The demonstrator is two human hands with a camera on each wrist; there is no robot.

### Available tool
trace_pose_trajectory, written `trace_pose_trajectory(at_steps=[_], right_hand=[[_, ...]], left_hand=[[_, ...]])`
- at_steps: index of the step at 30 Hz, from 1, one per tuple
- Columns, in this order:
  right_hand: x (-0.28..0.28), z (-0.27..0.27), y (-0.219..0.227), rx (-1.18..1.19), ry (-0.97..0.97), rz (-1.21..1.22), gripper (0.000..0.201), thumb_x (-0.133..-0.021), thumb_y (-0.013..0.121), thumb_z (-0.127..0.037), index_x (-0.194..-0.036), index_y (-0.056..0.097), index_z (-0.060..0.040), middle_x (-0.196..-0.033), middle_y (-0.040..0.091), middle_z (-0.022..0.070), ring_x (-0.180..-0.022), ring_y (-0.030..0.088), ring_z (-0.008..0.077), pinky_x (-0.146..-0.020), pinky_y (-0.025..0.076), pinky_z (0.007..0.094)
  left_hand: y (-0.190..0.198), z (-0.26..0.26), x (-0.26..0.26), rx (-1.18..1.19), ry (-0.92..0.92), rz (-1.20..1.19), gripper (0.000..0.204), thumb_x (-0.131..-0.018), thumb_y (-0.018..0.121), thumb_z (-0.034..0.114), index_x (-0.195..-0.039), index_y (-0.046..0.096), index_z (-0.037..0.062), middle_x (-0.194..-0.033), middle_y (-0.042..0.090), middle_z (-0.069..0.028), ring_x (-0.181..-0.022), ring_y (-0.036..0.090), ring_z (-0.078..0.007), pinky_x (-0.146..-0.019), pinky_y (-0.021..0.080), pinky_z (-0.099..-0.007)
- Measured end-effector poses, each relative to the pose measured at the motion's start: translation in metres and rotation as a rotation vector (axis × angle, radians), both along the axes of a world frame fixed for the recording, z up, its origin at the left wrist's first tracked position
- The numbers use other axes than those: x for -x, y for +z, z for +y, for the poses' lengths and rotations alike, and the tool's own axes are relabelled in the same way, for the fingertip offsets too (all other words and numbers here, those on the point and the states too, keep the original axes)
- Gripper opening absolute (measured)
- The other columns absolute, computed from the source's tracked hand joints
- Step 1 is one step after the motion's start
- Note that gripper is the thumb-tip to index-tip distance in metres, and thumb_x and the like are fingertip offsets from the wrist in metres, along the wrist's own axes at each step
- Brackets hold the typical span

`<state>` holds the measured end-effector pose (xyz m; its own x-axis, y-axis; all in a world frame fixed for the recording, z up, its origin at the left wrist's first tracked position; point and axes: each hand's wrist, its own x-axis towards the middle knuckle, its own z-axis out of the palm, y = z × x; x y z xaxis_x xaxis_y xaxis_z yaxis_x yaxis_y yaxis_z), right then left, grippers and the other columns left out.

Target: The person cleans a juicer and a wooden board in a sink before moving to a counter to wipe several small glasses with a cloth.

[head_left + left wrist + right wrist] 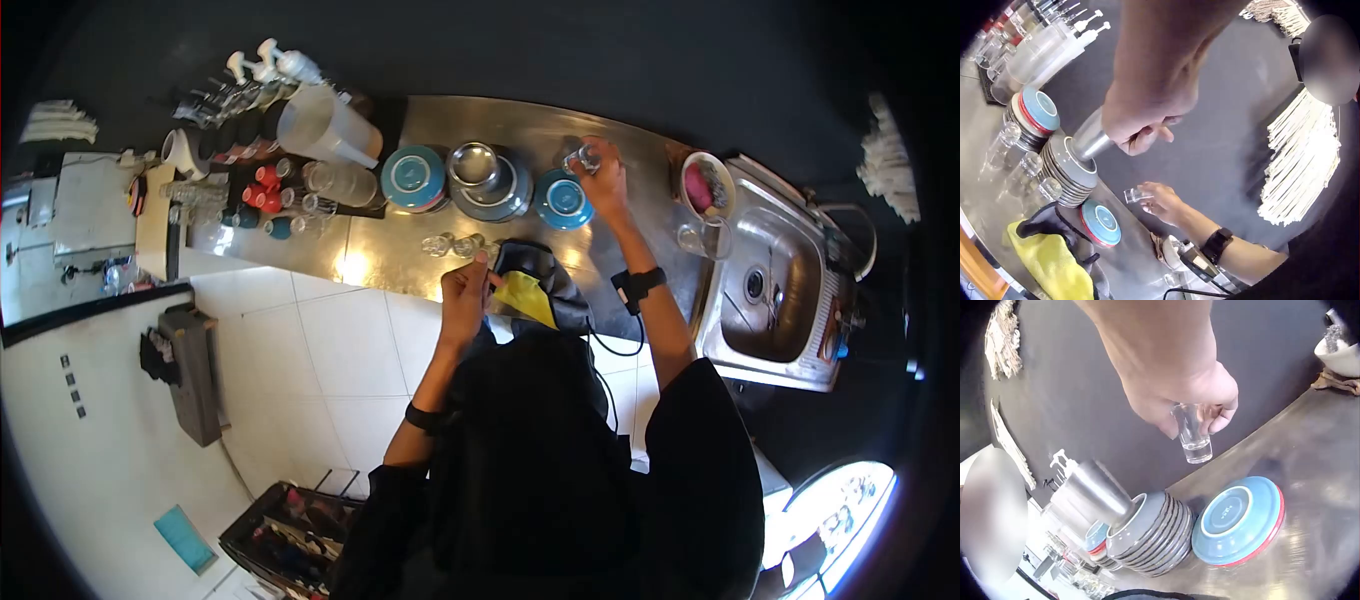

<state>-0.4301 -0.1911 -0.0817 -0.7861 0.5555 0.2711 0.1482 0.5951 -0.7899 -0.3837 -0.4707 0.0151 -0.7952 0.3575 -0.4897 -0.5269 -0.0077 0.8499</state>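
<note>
My right hand [603, 182] grips a small clear shot glass [1196, 439] at the back of the steel counter [640, 220], above an upturned blue bowl [1235, 519] with a red rim beneath. My left hand [463, 302] hovers at the counter's front edge with loosely curled fingers and nothing visible in it. Beside it lies a yellow and black cloth [528, 293]. Several small clear glasses [455, 245] stand in a row behind that hand. A metal cup [1100, 490] sits on a stack of upturned grey bowls [1154, 534] at mid-counter.
On the left are another blue bowl [413, 178], a large translucent pitcher [325, 127], red cups [264, 190] and pump bottles [290, 65]. To the right, a white bowl [706, 186] holding a pink item and a clear jug [708, 238] stand beside the sink [765, 285].
</note>
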Motion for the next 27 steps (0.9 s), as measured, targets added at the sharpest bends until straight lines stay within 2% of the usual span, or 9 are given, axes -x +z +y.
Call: trace_pose_trajectory(at_steps=[7, 9, 11, 12, 16, 23, 25, 26, 27], right_hand=[[0.058, -0.008, -0.017, -0.108, 0.075, -0.203, 0.043, -0.073, 0.068, -0.014, -0.112, 0.052, -0.0184, -0.108, 0.054, 0.0132, -0.096, 0.057, 0.0375, -0.078, 0.048, 0.0474], [0.066, -0.009, -0.022, -0.083, 0.101, -0.248, 0.043, -0.073, 0.068, -0.014, -0.113, 0.051, -0.0202, -0.110, 0.053, 0.0124, -0.099, 0.056, 0.0377, -0.081, 0.047, 0.0476], [0.072, -0.008, -0.029, -0.122, 0.080, -0.250, 0.043, -0.074, 0.067, -0.014, -0.114, 0.052, -0.0201, -0.110, 0.053, 0.0117, -0.101, 0.056, 0.0377, -0.082, 0.047, 0.0479], [0.074, -0.009, -0.028, -0.128, 0.082, -0.288, 0.043, -0.074, 0.066, -0.014, -0.114, 0.052, -0.0199, -0.111, 0.053, 0.0116, -0.103, 0.055, 0.0374, -0.083, 0.047, 0.0481], [0.075, -0.005, -0.033, -0.179, 0.104, -0.357, 0.043, -0.074, 0.066, -0.014, -0.114, 0.052, -0.0189, -0.112, 0.053, 0.0122, -0.103, 0.055, 0.0374, -0.083, 0.047, 0.0475], [0.078, 0.009, -0.061, -0.025, 0.079, -0.153, 0.035, -0.074, 0.067, -0.010, -0.106, 0.052, -0.0085, -0.096, 0.057, 0.0183, -0.095, 0.060, 0.0364, -0.083, 0.050, 0.0439], [0.076, 0.005, -0.050, 1.009, -0.126, 0.077, 0.028, -0.076, 0.067, -0.009, -0.099, 0.053, -0.0025, -0.089, 0.058, 0.0165, -0.091, 0.062, 0.0326, -0.081, 0.053, 0.0407], [0.070, 0.012, -0.041, 1.307, -0.100, 0.081, 0.026, -0.079, 0.065, -0.007, -0.099, 0.052, 0.0012, -0.084, 0.056, 0.0139, -0.090, 0.063, 0.0299, -0.081, 0.055, 0.0375], [0.065, 0.014, -0.038, 1.307, -0.100, 0.080, 0.026, -0.079, 0.065, -0.007, -0.099, 0.052, 0.0012, -0.084, 0.056, 0.0139, -0.090, 0.063, 0.0299, -0.081, 0.055, 0.0375]], left_hand=[[-0.023, -0.034, 0.002, 0.315, 0.085, 0.365, 0.030, -0.090, 0.061, 0.021, -0.067, 0.062, 0.0016, -0.053, 0.038, 0.0081, -0.050, 0.028, -0.0002, -0.045, 0.016, -0.0208], [-0.030, -0.050, 0.004, 0.326, 0.084, 0.279, 0.016, -0.086, 0.064, 0.013, -0.077, 0.065, 0.0005, -0.058, 0.045, 0.0070, -0.055, 0.035, -0.0002, -0.047, 0.023, -0.0197], [-0.039, -0.058, 0.009, 0.496, 0.114, 0.414, 0.010, -0.084, 0.066, 0.009, -0.089, 0.065, 0.0010, -0.062, 0.050, 0.0060, -0.054, 0.038, -0.0012, -0.050, 0.031, -0.0198], [-0.045, -0.067, 0.012, 0.577, 0.066, 0.421, 0.022, -0.081, 0.068, 0.008, -0.101, 0.062, 0.0031, -0.069, 0.056, 0.0017, -0.056, 0.044, -0.0042, -0.053, 0.038, -0.0211], [-0.075, -0.086, 0.019, 0.608, 0.063, 0.484, 0.035, -0.077, 0.071, 0.010, -0.110, 0.058, 0.0047, -0.086, 0.060, -0.0066, -0.066, 0.053, -0.0124, -0.056, 0.045, -0.0252], [-0.095, -0.079, 0.031, 0.690, 0.038, 0.656, 0.048, -0.074, 0.070, 0.008, -0.118, 0.051, 0.0054, -0.105, 0.053, -0.0141, -0.074, 0.055, -0.0209, -0.068, 0.047, -0.0317], [-0.095, -0.074, 0.036, 0.713, 0.055, 0.680, 0.052, -0.073, 0.069, 0.006, -0.121, 0.049, 0.0051, -0.107, 0.052, -0.0152, -0.077, 0.055, -0.0229, -0.071, 0.047, -0.0336], [-0.096, -0.073, 0.038, 0.729, 0.070, 0.700, 0.053, -0.074, 0.070, 0.008, -0.122, 0.048, 0.0048, -0.107, 0.052, -0.0146, -0.077, 0.055, -0.0228, -0.071, 0.047, -0.0334], [-0.098, -0.074, 0.038, 0.747, 0.086, 0.718, 0.055, -0.074, 0.070, 0.010, -0.124, 0.047, 0.0045, -0.108, 0.051, -0.0140, -0.078, 0.054, -0.0226, -0.071, 0.047, -0.0331]])
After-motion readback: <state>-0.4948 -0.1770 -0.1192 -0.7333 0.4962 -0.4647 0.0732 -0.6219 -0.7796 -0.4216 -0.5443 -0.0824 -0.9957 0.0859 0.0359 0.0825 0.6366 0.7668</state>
